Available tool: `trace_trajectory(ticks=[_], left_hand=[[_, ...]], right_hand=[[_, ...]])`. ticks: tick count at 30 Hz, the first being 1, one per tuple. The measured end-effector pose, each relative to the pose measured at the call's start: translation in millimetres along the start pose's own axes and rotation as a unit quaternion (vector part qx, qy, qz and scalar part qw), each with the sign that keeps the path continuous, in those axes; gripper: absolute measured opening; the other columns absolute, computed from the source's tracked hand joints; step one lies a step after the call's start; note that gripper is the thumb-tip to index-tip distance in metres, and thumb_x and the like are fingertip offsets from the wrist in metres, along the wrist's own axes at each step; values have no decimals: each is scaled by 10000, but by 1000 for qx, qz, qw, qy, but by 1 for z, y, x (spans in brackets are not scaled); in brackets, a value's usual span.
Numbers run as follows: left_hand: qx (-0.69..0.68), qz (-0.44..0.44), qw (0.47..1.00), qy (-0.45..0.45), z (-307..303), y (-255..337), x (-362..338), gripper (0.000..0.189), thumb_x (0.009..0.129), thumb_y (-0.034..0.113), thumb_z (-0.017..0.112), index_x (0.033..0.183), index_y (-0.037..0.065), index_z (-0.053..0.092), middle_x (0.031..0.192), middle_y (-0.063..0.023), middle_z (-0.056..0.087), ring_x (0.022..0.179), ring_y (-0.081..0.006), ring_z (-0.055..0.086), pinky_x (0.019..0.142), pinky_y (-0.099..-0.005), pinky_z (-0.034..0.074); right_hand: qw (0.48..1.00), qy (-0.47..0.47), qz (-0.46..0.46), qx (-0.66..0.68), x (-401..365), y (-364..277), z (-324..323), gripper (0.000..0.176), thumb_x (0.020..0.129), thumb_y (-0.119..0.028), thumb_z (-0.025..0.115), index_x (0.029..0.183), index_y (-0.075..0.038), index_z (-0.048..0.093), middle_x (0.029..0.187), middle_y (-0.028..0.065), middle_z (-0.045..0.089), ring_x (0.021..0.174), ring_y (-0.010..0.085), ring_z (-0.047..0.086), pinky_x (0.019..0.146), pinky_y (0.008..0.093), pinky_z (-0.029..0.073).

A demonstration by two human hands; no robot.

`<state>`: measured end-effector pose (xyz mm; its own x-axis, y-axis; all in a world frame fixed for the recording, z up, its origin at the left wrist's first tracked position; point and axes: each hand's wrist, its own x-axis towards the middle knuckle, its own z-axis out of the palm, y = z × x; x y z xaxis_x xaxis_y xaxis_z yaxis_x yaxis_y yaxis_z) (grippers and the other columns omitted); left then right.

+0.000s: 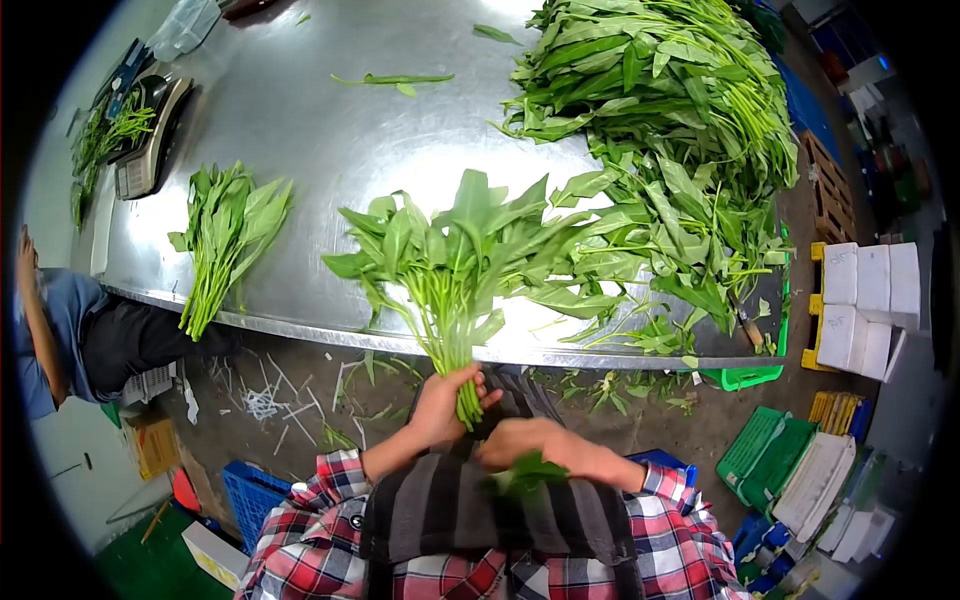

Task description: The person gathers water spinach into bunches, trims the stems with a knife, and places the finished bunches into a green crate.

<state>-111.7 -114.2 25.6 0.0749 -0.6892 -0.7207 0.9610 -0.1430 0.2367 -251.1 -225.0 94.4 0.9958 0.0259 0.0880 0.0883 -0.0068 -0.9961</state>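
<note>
- The left hand (440,405) is closed tight around the pale stem ends of a bunch of long green leafy stalks (450,260). It holds the bunch upright below the edge of the shiny steel counter (300,120), and the leaves fan out over the counter top.
- The right hand (530,445) sits just beside the stem ends with its fingers curled. It appears to grip a small clump of green leaves (525,470) against the dark striped apron (480,510).
- In my judgement, a firm grip low on the stems with the cut ends level would keep the bunch tidy. Squeezing higher up would likely bruise the soft leaves.
- Stripping from the base outward, away from the gripping fist, would probably avoid pulling whole stalks loose.
- A large heap of the same greens (670,120) lies on the right of the counter, near the bunch's leaf tips.
- A smaller finished-looking bundle (225,235) lies well apart on the left, near a grey weighing scale (150,140).
- Another person in a blue sleeve (50,330) stands at the far left edge.
</note>
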Motion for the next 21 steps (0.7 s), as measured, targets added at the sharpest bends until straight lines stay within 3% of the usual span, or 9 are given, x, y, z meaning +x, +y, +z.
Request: trace_trajectory(ticks=[1, 3, 4, 6, 9, 15, 18, 20, 21], left_hand=[[-28, 2, 1000, 6, 0, -1, 2, 142, 878, 149, 562, 946, 25, 543, 772, -55, 561, 688, -158, 563, 690, -314, 501], [44, 6, 999, -4, 1, -2, 2, 163, 878, 137, 564, 992, 29, 521, 777, -47, 543, 712, -160, 561, 709, -321, 489], [78, 18, 996, -27, 1, -3, 1, 175, 878, 132, 563, 1012, 33, 510, 793, -46, 535, 743, -162, 566, 748, -350, 499], [149, 21, 986, -68, 3, 1, -2, 247, 883, 127, 557, 1089, 22, 471, 844, -60, 532, 779, -175, 572, 798, -388, 503], [191, 29, 978, -81, -2, -1, -6, 303, 883, 131, 559, 1140, 13, 451, 855, -68, 544, 776, -179, 577, 802, -390, 500], [89, -21, 994, -59, -8, 2, -8, 322, 870, 123, 572, 1152, 5, 469, 868, -66, 565, 784, -171, 585, 802, -354, 494], [266, 28, 963, -32, -4, 2, -9, 285, 875, 114, 559, 1128, 1, 491, 905, -70, 581, 815, -165, 590, 789, -348, 498], [337, 140, 931, -24, 1, -1, -9, 255, 873, 109, 559, 1099, 3, 505, 953, -85, 586, 860, -175, 591, 799, -356, 502], [369, 196, 908, -21, 4, -2, -9, 240, 872, 107, 560, 1084, 4, 511, 977, -93, 588, 883, -181, 592, 804, -360, 504]], right_hand=[[999, 7, 22, 47, -1, -5, 2, 180, 790, -74, 590, 965, -31, 597, 917, 91, 606, 886, 256, 585, 767, 335, 477], [984, 166, 19, -59, -2, 1, 0, 163, 796, -90, 609, 936, -8, 597, 855, 77, 616, 790, 207, 610, 712, 307, 488], [936, 284, 197, 71, 5, 5, 0, 166, 815, -124, 626, 916, -4, 574, 789, 62, 620, 673, 133, 601, 622, 261, 487], [868, 408, 279, 56, 23, 25, -19, 216, 834, -162, 636, 944, -17, 520, 688, 33, 571, 574, 71, 556, 481, 217, 429], [879, 364, 283, 122, 49, 58, -28, 185, 844, -177, 629, 877, -26, 528, 607, 7, 520, 491, 74, 495, 441, 203, 401], [830, 419, 266, 255, 26, 75, -20, 182, 847, -184, 628, 893, -30, 543, 613, 16, 527, 474, 76, 481, 422, 209, 382], [867, 388, 299, 87, 27, 72, -15, 234, 827, -240, 651, 836, -19, 575, 618, 26, 567, 494, 111, 522, 477, 249, 431], [891, 292, 335, -89, 30, 75, -12, 286, 814, -286, 657, 794, -8, 594, 626, 43, 597, 482, 140, 533, 534, 274, 461], [889, 290, 352, -44, 32, 69, -14, 285, 818, -287, 650, 795, -8, 595, 626, 46, 596, 472, 135, 527, 518, 271, 456]])
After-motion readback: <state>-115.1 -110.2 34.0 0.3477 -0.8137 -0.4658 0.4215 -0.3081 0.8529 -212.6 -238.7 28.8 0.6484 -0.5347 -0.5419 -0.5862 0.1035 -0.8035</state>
